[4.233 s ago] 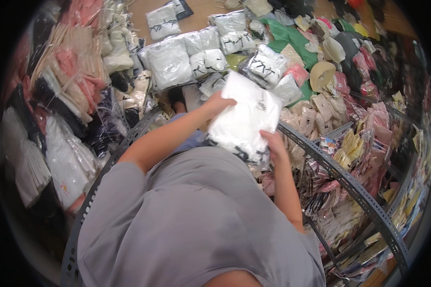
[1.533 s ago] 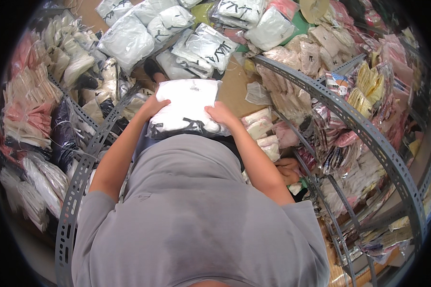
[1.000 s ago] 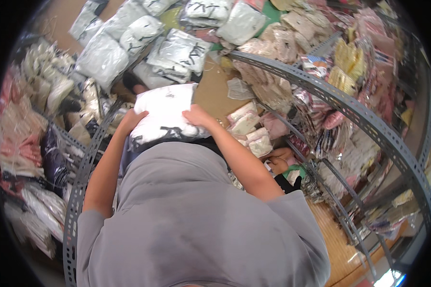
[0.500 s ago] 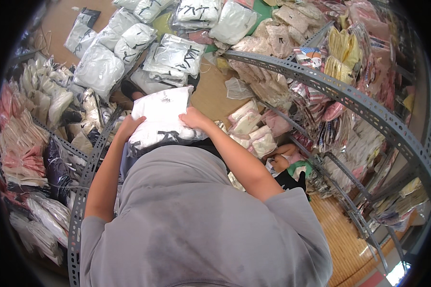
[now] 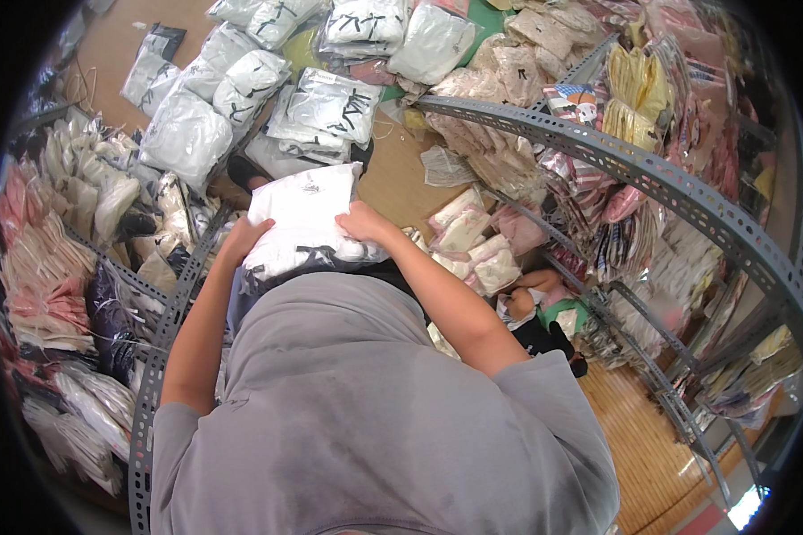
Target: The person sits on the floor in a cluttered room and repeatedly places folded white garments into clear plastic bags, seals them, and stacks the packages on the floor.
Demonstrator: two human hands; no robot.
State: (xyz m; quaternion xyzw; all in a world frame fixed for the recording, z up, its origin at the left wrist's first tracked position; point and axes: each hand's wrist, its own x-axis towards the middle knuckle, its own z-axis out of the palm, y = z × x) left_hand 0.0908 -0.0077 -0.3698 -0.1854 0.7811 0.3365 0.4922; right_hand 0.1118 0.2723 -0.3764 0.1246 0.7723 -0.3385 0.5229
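Head view: both hands, left hand (image 5: 241, 239) and right hand (image 5: 361, 223), each grip clamped on the white bagged garment (image 5: 302, 218), chest-high between grey shelf rails (image 5: 616, 160).

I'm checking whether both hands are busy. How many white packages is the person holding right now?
1: a white package held in front of the chest, left hand on its left edge, right hand on its right side. Anything beneath it is hidden.
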